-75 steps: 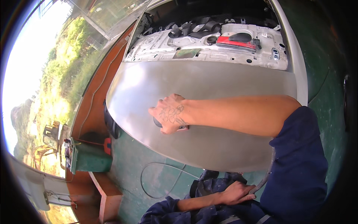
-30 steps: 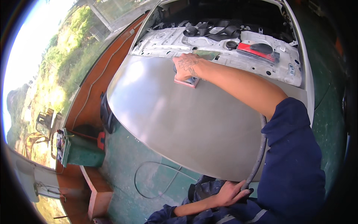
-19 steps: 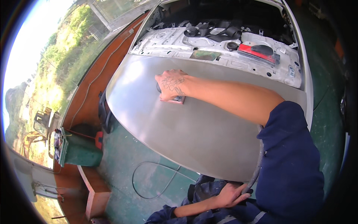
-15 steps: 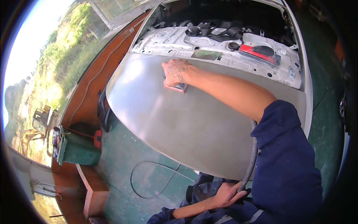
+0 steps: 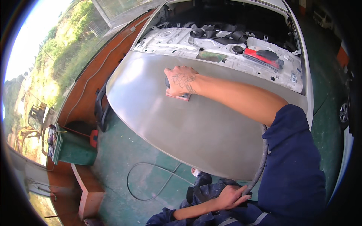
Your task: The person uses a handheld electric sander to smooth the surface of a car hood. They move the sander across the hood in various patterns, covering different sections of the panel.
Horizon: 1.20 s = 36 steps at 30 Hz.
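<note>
My right hand (image 5: 181,80) is closed over a power sander (image 5: 178,95) with a reddish rectangular pad, most of its body hidden under the palm. The pad lies flat on the far part of a broad, dull grey car panel (image 5: 211,135). Down by my waist, my left hand (image 5: 229,197) grips a thick grey hose (image 5: 260,165). That hose runs up along the panel's right side and passes behind my right sleeve.
Beyond the panel is a bare white metal shelf (image 5: 177,39) carrying black belts (image 5: 220,34) and a red and black tool (image 5: 262,57). A thin hose (image 5: 130,188) loops on the green floor. At left stand a green bin (image 5: 77,148) and a low orange wall (image 5: 85,90).
My right hand has drawn the sander slightly nearer to me across the panel. The left hand keeps its hold on the hose. The whole view has shifted a little.
</note>
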### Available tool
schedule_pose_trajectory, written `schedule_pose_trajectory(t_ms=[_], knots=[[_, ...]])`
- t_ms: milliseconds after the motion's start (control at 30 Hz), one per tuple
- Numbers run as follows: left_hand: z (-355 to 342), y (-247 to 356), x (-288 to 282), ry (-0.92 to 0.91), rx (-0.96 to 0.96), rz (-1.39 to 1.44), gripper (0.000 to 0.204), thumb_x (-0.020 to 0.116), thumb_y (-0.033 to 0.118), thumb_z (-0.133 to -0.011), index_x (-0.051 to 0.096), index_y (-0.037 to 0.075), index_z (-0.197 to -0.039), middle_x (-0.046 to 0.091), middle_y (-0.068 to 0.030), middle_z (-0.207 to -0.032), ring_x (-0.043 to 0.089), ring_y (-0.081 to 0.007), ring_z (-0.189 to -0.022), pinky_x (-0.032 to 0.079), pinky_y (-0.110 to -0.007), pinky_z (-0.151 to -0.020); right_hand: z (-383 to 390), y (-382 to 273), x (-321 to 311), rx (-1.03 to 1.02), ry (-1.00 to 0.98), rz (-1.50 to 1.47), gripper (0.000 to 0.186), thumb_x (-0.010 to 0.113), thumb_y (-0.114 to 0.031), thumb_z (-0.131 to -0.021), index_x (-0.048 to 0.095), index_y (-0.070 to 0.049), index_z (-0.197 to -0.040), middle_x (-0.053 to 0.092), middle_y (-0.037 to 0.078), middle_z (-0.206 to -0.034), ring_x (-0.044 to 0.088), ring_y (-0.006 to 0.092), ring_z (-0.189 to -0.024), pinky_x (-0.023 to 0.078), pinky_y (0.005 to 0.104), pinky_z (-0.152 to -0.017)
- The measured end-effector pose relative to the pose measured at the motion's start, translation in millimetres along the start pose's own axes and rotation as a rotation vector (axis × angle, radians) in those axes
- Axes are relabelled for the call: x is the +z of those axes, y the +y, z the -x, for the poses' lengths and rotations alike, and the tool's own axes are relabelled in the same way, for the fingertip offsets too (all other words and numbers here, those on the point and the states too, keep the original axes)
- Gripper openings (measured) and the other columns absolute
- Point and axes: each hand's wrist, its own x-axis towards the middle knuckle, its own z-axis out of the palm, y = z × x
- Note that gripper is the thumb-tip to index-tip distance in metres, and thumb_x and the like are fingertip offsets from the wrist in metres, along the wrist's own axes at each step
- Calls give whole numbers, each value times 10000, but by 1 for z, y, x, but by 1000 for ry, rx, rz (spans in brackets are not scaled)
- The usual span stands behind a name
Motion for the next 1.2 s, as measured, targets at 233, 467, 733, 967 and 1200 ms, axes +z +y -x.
schedule_pose_trajectory(t_ms=[233,467,733,967,1200], knots=[[-3,4,-3,41,-4,27,373,662,326,-1024,626,-12,-1179,605,-183,-727,610,-408,-661,472,-468,-616,-10,21,-9,64,87,25,582,720,-437,-857,583,-30,-1250,727,233,-1130,728,426,-1066,603,525,-915],[-5,3,-7,-17,52,-57,339,651,345,-1034,618,10,-1071,597,-181,-715,600,-412,-661,476,-473,-620,31,-11,-6,-92,-82,2,596,731,-445,-849,589,-28,-1251,722,252,-1120,724,444,-1060,589,559,-914],[-13,6,-8,3,47,-33,358,641,379,-1039,612,24,-1001,564,-162,-676,590,-399,-652,461,-473,-610,37,44,-25,74,-15,59,616,711,-439,-867,552,-42,-1311,686,259,-1181,696,480,-1078,574,582,-920],[-32,12,3,-166,249,-87,438,588,482,-1050,578,49,-984,542,-169,-641,594,-412,-632,453,-487,-585,148,-37,-11,-356,-255,-48,575,764,-427,-906,546,-23,-1252,646,276,-1107,729,491,-950,611,564,-796],[-25,10,3,-72,40,-24,385,607,414,-1057,605,36,-984,560,-166,-660,599,-396,-645,455,-474,-612,73,61,-25,106,-46,98,620,716,-464,-888,561,-32,-1305,690,245,-1183,710,453,-1084,587,537,-921]])
